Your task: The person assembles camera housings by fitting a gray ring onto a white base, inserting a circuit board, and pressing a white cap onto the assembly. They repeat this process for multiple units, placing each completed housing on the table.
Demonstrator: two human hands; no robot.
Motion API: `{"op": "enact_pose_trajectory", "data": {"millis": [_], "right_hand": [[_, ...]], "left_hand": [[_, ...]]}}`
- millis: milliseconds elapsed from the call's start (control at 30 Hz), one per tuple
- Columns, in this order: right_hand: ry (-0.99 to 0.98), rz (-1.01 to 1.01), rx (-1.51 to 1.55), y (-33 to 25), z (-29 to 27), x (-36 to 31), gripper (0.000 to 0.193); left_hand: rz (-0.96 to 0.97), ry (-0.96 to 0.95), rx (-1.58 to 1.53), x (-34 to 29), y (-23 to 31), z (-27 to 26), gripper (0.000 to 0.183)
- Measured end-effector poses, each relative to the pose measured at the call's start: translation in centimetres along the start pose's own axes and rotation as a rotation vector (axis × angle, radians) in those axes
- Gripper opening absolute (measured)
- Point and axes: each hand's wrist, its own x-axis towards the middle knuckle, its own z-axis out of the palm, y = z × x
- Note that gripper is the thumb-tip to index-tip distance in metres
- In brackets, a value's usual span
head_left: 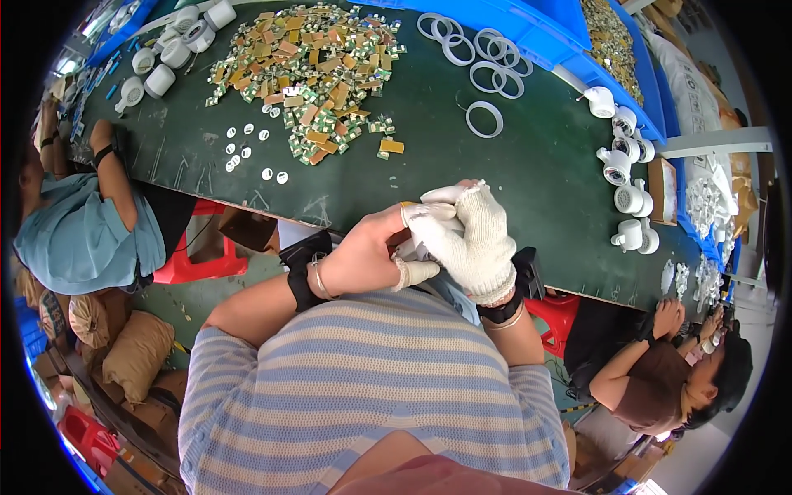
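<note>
My left hand [359, 250] is bare over its back, with white cloth at the fingertips. It meets my right hand [472, 243], which wears a white knitted glove, in front of my chest at the table's near edge. Both hands are closed around a white, smooth piece [443, 195]. Only its upper edge shows between the fingers, so its kind stays hidden. Beyond my hands, a big heap of small green circuit boards with tan pads [318, 70] covers the table. Small white discs [246, 152] lie left of the heap, and white rings [484, 120] lie to the right.
White round housings [616, 165] line the right side of the green table [445, 157]; more housings [175, 53] stand far left. Blue bins [528, 29] border the back. Co-workers sit at left [91, 223] and right [648, 371]. Red stools [202, 257] stand below.
</note>
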Motion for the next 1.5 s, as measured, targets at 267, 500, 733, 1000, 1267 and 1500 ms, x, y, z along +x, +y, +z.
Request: {"op": "enact_pose_trajectory", "data": {"millis": [267,500,733,1000,1267,1500], "right_hand": [[-0.172,0.384,-0.36,6.7,-4.9,2.6,0.051],[0.34,0.033,-0.298,4.8,-4.2,2.3,0.014],[0.212,-0.028,-0.429,1.9,-3.2,-0.5,0.017],[0.203,-0.091,-0.656,3.1,-0.6,-2.7,0.022],[0.05,0.02,0.17,0.0,-2.6,-1.3,0.01],[-0.058,-0.051,0.043,-1.3,-2.8,-0.4,0.011]], "left_hand": [[-0.032,-0.011,0.799,1.4,2.9,-3.7,0.053],[0.108,0.053,1.208,2.4,5.9,-5.0,0.034],[0.092,0.038,1.46,7.7,-0.1,-8.1,0.016],[0.259,0.277,1.2,5.7,1.9,-6.7,0.023],[-0.185,0.321,-0.178,1.3,3.3,-3.7,0.023],[-0.183,0.206,-0.254,-0.2,2.2,-1.9,0.029]]}}
